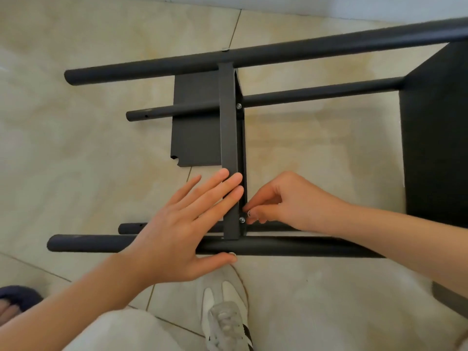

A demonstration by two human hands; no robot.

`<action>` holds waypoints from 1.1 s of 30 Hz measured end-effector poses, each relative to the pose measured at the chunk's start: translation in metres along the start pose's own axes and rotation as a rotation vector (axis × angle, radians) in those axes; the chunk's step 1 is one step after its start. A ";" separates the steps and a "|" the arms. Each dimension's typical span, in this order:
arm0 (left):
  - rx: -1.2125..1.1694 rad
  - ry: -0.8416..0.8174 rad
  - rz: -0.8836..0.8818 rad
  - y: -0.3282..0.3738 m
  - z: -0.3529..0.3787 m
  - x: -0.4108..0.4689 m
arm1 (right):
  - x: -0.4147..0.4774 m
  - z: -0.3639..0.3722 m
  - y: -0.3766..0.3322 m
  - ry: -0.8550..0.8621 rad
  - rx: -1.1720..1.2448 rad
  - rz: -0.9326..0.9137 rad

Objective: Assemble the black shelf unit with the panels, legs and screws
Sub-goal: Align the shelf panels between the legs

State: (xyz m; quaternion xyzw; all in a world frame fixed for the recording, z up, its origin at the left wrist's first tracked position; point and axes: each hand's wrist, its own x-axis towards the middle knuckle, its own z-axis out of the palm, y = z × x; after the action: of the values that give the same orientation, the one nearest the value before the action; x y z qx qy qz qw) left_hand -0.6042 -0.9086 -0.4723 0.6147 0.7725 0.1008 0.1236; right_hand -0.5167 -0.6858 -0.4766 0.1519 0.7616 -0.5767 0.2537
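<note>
The black shelf unit lies on its side on the tiled floor. Its legs run left to right: the far upper leg [253, 57] and the near upper leg [291, 247]. A middle panel [229, 127] stands on edge between them, and an end panel [435, 138] is at the right. My left hand [182, 224] lies flat against the middle panel's near end, thumb under the near leg. My right hand [283, 201] pinches a small silver screw [249, 213] just above a fitted screw [241, 219]. Another screw [238, 105] shows higher on the panel.
A loose black panel [195, 138] lies flat on the floor behind the frame. My white shoe [225, 317] stands just in front of the near leg. A dark slipper [17, 297] with someone's toes sits at the lower left. A white wall base runs along the top.
</note>
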 end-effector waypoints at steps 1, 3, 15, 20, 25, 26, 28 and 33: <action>-0.005 0.002 0.000 0.000 0.000 0.000 | 0.001 0.002 0.000 -0.021 0.001 -0.007; -0.017 0.005 -0.007 0.001 -0.001 -0.001 | 0.005 0.005 0.000 -0.049 0.014 -0.013; -0.066 0.003 -0.049 0.005 -0.005 0.001 | 0.018 0.001 0.001 -0.140 0.121 -0.035; -0.074 0.002 -0.054 0.005 -0.005 0.002 | 0.023 0.004 0.000 -0.144 0.126 -0.079; -0.082 0.005 -0.056 0.005 -0.005 0.002 | 0.025 0.007 0.002 -0.226 0.142 -0.082; -0.080 0.005 -0.055 0.005 -0.005 0.002 | 0.026 0.007 0.003 -0.236 0.141 -0.080; -0.080 0.005 -0.054 0.005 -0.005 0.002 | 0.027 0.007 0.004 -0.248 0.136 -0.077; -0.075 0.011 -0.050 0.005 -0.004 0.002 | 0.028 0.008 0.003 -0.285 0.108 -0.051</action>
State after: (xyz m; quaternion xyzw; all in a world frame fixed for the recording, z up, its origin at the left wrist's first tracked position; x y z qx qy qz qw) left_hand -0.6018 -0.9055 -0.4669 0.5894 0.7840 0.1302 0.1448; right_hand -0.5361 -0.6942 -0.4964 0.0626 0.6895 -0.6387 0.3358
